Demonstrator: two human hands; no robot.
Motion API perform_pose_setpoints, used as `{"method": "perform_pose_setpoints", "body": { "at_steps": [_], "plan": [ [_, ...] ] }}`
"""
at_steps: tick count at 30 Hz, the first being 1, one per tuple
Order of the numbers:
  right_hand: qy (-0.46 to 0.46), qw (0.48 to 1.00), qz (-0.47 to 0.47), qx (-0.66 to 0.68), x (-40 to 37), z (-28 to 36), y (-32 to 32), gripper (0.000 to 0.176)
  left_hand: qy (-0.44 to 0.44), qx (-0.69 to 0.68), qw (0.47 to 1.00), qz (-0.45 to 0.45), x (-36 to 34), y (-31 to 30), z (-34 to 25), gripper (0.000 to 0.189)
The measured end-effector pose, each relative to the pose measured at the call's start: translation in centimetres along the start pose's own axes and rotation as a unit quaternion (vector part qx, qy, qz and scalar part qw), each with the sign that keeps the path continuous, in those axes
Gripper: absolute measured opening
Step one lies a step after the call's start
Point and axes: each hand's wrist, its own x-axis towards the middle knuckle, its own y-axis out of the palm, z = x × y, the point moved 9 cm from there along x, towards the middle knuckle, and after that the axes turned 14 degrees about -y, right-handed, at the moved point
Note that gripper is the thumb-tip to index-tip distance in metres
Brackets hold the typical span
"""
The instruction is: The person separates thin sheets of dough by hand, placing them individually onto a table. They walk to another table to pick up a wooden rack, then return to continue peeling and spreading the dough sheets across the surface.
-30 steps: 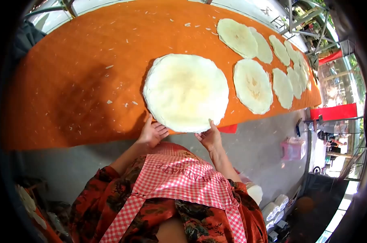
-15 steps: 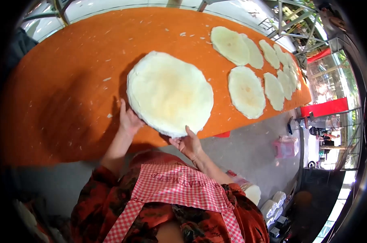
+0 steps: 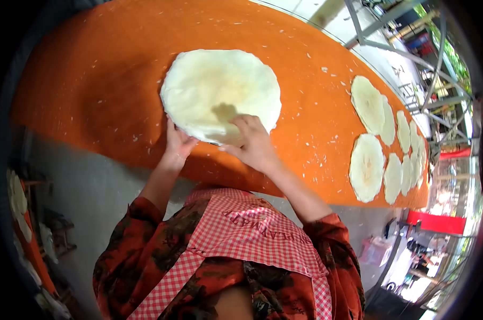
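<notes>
A thick, pale stack of round flatbreads (image 3: 214,88) is held tilted over the near side of the orange table. My left hand (image 3: 178,143) supports its near left edge, the thumb up along the side and the fingers partly hidden underneath. Over the near right part of the stack is my right hand (image 3: 254,144), its fingers bent above the top sheet and its thumb apart near the rim. A dark shadow of that hand falls on the top sheet. Whether its fingertips touch the sheet is hard to tell.
The orange table (image 3: 310,112) carries small pale flakes. Several separate flatbreads (image 3: 367,168) lie toward its right end. Metal framing (image 3: 401,45) stands beyond the far edge. A pink container (image 3: 375,252) sits on the floor at right. Another orange surface with pale sheets (image 3: 18,200) shows at left.
My right hand has moved from beneath the near edge to above the top of the stack. My left hand stays at the near left edge. The view has turned, shifting the separate flatbreads rightward.
</notes>
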Motion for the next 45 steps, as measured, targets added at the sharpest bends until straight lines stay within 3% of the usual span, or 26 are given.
{"method": "perform_pose_setpoints", "body": {
  "at_steps": [3, 5, 8, 11, 14, 15, 20, 24, 26, 29, 30, 31, 32, 35, 36, 37, 38, 40, 41, 42, 44, 45],
  "plan": [
    [-0.135, 0.983, 0.09, -0.089, 2.0, -1.8, 6.7, 0.047, 0.002, -0.025, 1.0, 0.001, -0.3, -1.2, -0.5, 0.075],
    [-0.077, 0.982, 0.17, -0.03, 2.5, -3.3, 8.5, 0.04, -0.003, -0.05, 0.999, -0.004, -1.1, -1.2, -0.6, 0.079],
    [-0.03, 0.969, 0.243, 0.013, 2.7, -4.2, 9.8, 0.028, -0.019, -0.069, 0.99, 0.123, -1.8, -0.4, -0.8, 0.083],
    [-0.044, 0.963, 0.265, -0.02, 2.6, -5.3, 11.0, 0.031, 0.021, -0.082, 0.985, 0.152, -1.7, -0.4, -1.3, 0.069],
    [-0.13, 0.979, 0.156, -0.008, 3.2, -2.2, 9.5, 0.038, 0.024, -0.061, 0.983, 0.169, -1.9, -0.3, -1.0, 0.061],
    [-0.146, 0.974, 0.17, -0.027, 2.9, -1.5, 9.8, 0.041, 0.02, -0.047, 0.984, 0.173, -2.1, -0.2, -0.9, 0.059],
    [-0.222, 0.96, 0.16, -0.055, 2.7, -1.7, 10.8, 0.042, 0.043, -0.041, 0.991, 0.117, -2.6, 0.7, -1.5, 0.057],
    [-0.099, 0.958, 0.268, 0.01, 1.9, -6.3, 12.8, 0.024, 0.052, -0.014, 0.992, 0.116, -2.2, -1.2, -0.9, 0.054],
    [-0.078, 0.952, 0.297, -0.023, 2.0, -6.9, 13.0, 0.018, 0.058, 0.041, 0.997, 0.025, -1.1, -4.5, -0.4, 0.05],
    [-0.187, 0.955, 0.229, -0.023, 0.0, -7.3, 15.9, 0.015, 0.063, 0.098, 0.99, -0.084, 1.8, -12.9, 0.6, 0.039],
    [-0.172, 0.948, 0.267, -0.026, 1.1, -8.2, 14.9, 0.019, 0.061, 0.046, 0.984, -0.158, 2.1, -14.4, 0.8, 0.033],
    [-0.059, 0.964, 0.26, -0.007, 3.8, -10.9, 11.9, 0.02, 0.018, 0.087, 0.977, -0.194, 1.4, -11.8, 0.8, 0.036],
    [0.051, 0.968, 0.246, 0.023, 6.3, -13.9, 8.8, 0.02, 0.043, 0.104, 0.98, -0.163, 1.3, -9.9, 0.3, 0.038],
    [0.235, 0.956, 0.024, 0.174, 10.3, -25.2, -4.5, 0.019, 0.07, 0.111, 0.981, -0.142, 1.7, -8.7, -0.2, 0.042],
    [0.288, 0.951, 0.006, 0.111, 9.9, -30.6, -7.8, 0.021, 0.07, 0.11, 0.981, -0.144, 1.6, -8.5, -0.2, 0.045],
    [0.27, 0.962, -0.036, 0.016, 9.2, -35.5, -12.0, 0.024, 0.072, 0.107, 0.98, -0.152, 1.2, -8.5, -0.2, 0.048],
    [0.37, 0.926, -0.073, 0.027, 7.9, -38.3, -15.9, 0.025, 0.053, 0.099, 0.98, -0.161, 1.1, -9.0, 0.0, 0.049],
    [0.392, 0.908, -0.141, -0.035, 5.9, -40.2, -23.4, 0.033, 0.013, 0.082, 0.98, -0.182, 0.8, -10.5, 0.6, 0.052],
    [0.373, 0.9, -0.223, 0.023, 2.1, -48.1, -24.9, 0.031, 0.023, 0.084, 0.98, -0.18, 0.3, -10.0, 0.5, 0.052],
    [0.326, 0.899, -0.266, 0.12, -0.5, -49.9, -26.5, 0.038, 0.028, 0.091, 0.98, -0.175, 0.1, -8.6, 0.5, 0.053],
    [0.366, 0.883, -0.23, -0.186, -5.6, -49.0, -29.7, 0.049, 0.034, 0.103, 0.981, -0.163, 0.5, -7.4, 0.7, 0.053],
    [0.327, 0.879, -0.178, -0.298, -7.1, -48.5, -28.0, 0.051, 0.039, 0.105, 0.981, -0.161, 0.3, -7.4, 0.7, 0.053]
  ]
}}
